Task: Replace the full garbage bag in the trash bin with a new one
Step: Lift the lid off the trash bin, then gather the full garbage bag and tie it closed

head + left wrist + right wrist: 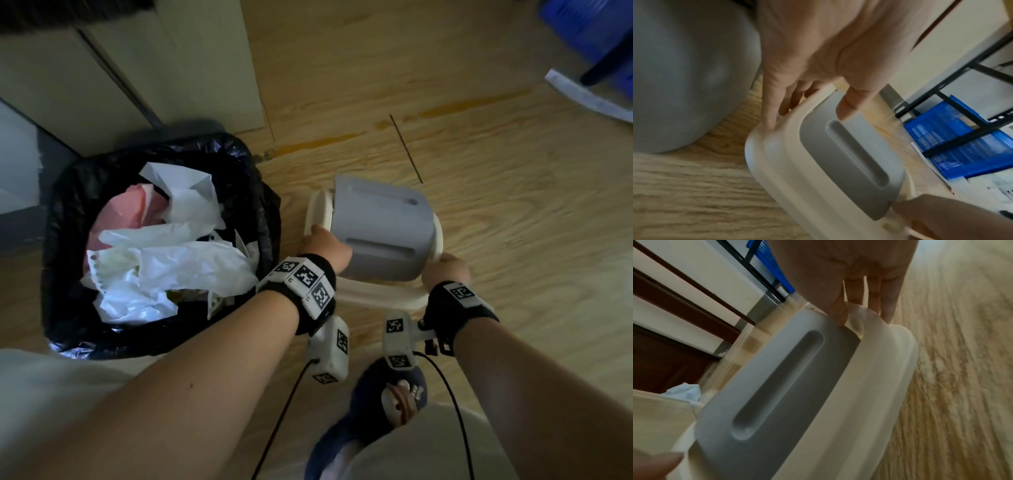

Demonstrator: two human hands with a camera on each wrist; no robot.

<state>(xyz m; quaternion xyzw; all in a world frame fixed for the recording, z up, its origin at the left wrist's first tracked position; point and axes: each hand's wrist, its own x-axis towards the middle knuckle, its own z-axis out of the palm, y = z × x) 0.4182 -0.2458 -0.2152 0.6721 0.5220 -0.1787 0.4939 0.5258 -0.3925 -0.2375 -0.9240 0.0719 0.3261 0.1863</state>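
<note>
Gripping the cream plastic bin lid with grey swing flap (380, 236) at opposite rim edges, left hand (323, 245) and right hand (445, 270) hold it beside the black-bagged, paper-stuffed trash bin (157, 246) (overflowing); best lowered level onto the wooden floor (479, 171), well apart.

- From the head view I can't see the fingers of my left hand (325, 245); they curl behind the lid (376, 233).
- My right hand (445, 270) shows only its back there.
- The bag (164, 342) wraps the bin, so none of the bin's wall shows.
- The blue crate (582, 31) is cut off by the top right corner.
- The floor (962, 386) is smeared with blur in both wrist views.
</note>
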